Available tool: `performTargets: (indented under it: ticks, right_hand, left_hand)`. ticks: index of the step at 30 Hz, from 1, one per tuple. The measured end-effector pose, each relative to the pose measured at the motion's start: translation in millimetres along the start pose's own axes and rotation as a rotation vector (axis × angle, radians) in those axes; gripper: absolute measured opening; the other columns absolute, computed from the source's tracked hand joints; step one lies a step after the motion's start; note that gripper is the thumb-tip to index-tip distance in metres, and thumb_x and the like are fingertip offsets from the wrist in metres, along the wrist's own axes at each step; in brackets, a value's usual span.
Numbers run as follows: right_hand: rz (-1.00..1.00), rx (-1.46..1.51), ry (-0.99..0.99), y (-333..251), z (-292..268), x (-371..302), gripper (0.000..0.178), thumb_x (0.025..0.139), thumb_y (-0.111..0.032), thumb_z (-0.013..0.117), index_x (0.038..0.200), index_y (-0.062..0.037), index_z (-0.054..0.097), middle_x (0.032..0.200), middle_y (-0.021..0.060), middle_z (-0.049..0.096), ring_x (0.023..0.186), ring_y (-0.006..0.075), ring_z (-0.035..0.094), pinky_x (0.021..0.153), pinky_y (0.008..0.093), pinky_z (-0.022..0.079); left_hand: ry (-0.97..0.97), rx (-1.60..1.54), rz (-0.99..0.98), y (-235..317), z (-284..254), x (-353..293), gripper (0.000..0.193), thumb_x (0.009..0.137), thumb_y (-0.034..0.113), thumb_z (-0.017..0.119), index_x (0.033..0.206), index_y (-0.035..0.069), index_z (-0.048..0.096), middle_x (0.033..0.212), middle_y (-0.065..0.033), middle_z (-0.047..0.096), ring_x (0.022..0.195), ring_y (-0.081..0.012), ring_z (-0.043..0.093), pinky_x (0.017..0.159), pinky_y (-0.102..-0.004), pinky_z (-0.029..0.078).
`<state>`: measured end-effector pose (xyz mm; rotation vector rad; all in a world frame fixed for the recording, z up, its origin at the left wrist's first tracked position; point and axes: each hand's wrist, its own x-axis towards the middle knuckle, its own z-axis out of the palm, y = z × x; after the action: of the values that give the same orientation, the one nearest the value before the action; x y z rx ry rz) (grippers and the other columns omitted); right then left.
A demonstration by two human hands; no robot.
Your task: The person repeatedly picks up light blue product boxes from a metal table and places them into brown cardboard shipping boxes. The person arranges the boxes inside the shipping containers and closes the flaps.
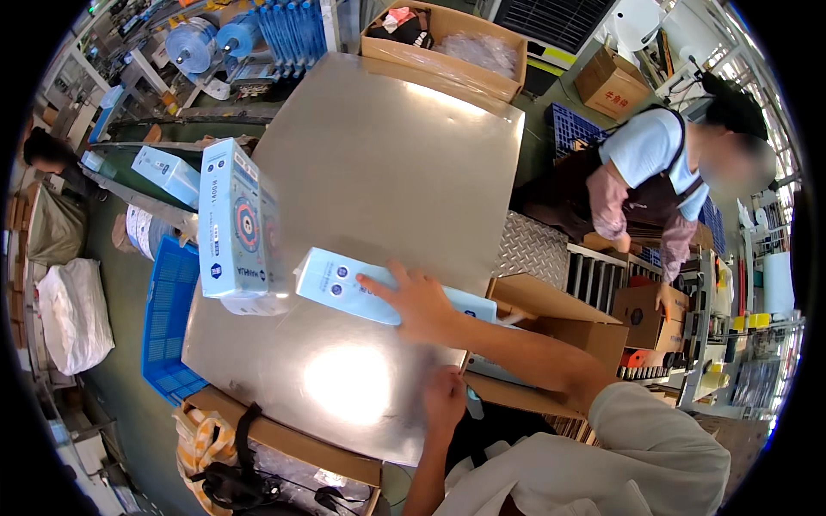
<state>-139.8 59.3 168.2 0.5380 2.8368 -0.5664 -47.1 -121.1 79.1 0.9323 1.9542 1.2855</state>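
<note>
A light blue, long printed package [337, 286] lies over the middle of the metal table [387, 172], its right end toward an open cardboard carton [581, 340]. My right hand [422, 305] reaches across from the right and grips this package from above, fingers spread over its top. Close to the table's right edge, my left hand [445, 396] is closed, fingers curled; whether anything is inside them is hidden. At the table's left edge stands a tall light blue package [232, 224] with a round printed design. Another light blue package [166, 175] is behind it.
A blue plastic basket [172, 322] sits by the table's left edge. Open cardboard boxes stand at the far edge [443, 39] and near edge [292, 456]. On the right, a co-worker [645, 172] bends over a carton [651, 316] on a roller conveyor [594, 275].
</note>
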Motion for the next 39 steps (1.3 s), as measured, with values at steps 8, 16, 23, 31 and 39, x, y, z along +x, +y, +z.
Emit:
performTargets:
  ticks: [8, 16, 23, 31, 39]
  right_hand:
    - [-0.317, 0.246, 0.697, 116, -20, -190, 0.083, 0.058, -0.026, 0.083, 0.131, -0.0165, 0.047, 0.121, 0.0221, 0.050, 0.094, 0.0379, 0.061, 0.077, 0.0427, 0.052]
    - [0.050, -0.060, 0.494, 250, 131, -337, 0.091, 0.051, -0.015, 0.080, 0.134, -0.0273, 0.047, 0.123, 0.0243, 0.049, 0.104, 0.0428, 0.055, 0.087, 0.0493, 0.047]
    - [0.352, -0.011, 0.051, 284, 239, -211, 0.087, 0.064, -0.017, 0.070, 0.143, -0.0334, 0.038, 0.133, 0.0221, 0.039, 0.126, 0.0384, 0.036, 0.106, 0.0492, 0.028]
    - [0.332, 0.258, 0.294, 325, 275, -290, 0.051, 0.062, 0.004, 0.059, 0.111, -0.0104, 0.063, 0.126, 0.0172, 0.052, 0.116, 0.0392, 0.049, 0.097, 0.0443, 0.042]
    - [0.275, 0.295, -0.136, 364, 302, -295, 0.038, 0.060, 0.002, 0.060, 0.098, -0.0017, 0.064, 0.096, 0.0155, 0.062, 0.095, 0.0330, 0.058, 0.087, 0.0397, 0.046]
  left_hand:
    - [-1.365, 0.118, 0.140, -11, 88, 87, 0.046, 0.087, 0.025, 0.059, 0.130, 0.012, 0.051, 0.140, -0.0117, 0.045, 0.131, -0.0305, 0.039, 0.106, -0.0433, 0.034]
    - [-1.100, 0.651, 0.275, -72, 187, 94, 0.055, 0.083, 0.029, 0.063, 0.133, 0.012, 0.048, 0.147, -0.0084, 0.036, 0.137, -0.0291, 0.029, 0.110, -0.0443, 0.030]
    - [-1.320, 0.724, 0.063, -50, 157, 86, 0.049, 0.087, 0.024, 0.060, 0.132, 0.008, 0.048, 0.133, -0.0113, 0.050, 0.124, -0.0297, 0.047, 0.103, -0.0438, 0.038]
    - [0.065, -0.292, -0.223, -11, -22, -4, 0.026, 0.087, -0.007, 0.051, 0.111, 0.002, 0.059, 0.106, -0.0084, 0.063, 0.096, -0.0179, 0.061, 0.084, -0.0299, 0.049]
    - [0.817, 0.999, -0.652, -122, -176, -212, 0.039, 0.079, 0.018, 0.067, 0.113, 0.003, 0.055, 0.102, -0.0157, 0.060, 0.091, -0.0330, 0.060, 0.076, -0.0416, 0.049]
